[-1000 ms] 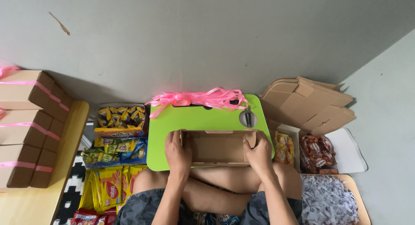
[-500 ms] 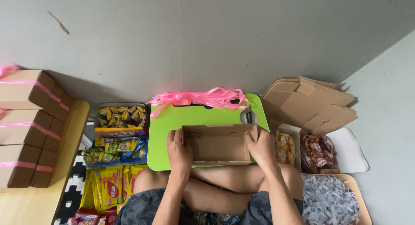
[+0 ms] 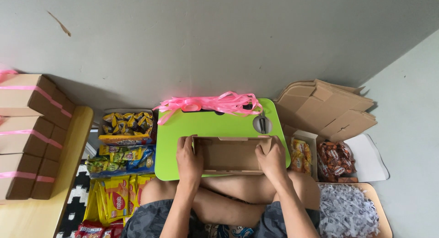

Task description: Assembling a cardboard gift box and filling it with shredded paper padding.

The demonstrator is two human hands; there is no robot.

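The left hand lies flat against the left end of an open brown cardboard box, fingers together and pressed on the wall, thumb hooked over the rim. The right hand mirrors it on the right end, fingers closed over the corner flap. The box sits on the near half of a lime-green lap table, mouth up and empty inside.

Judged from this grip, the step is squaring up the box walls. It would go best with even pressure from both sides, so the ends stand upright and the side tabs seat without creasing, and with the base kept flat on the table.

A tangle of pink ribbon lies along the far edge of the table. Left of it are trays of snack packets; to the right, a stack of flat cardboard blanks, more sweets and shredded paper. Finished boxes tied with ribbon are stacked far left.
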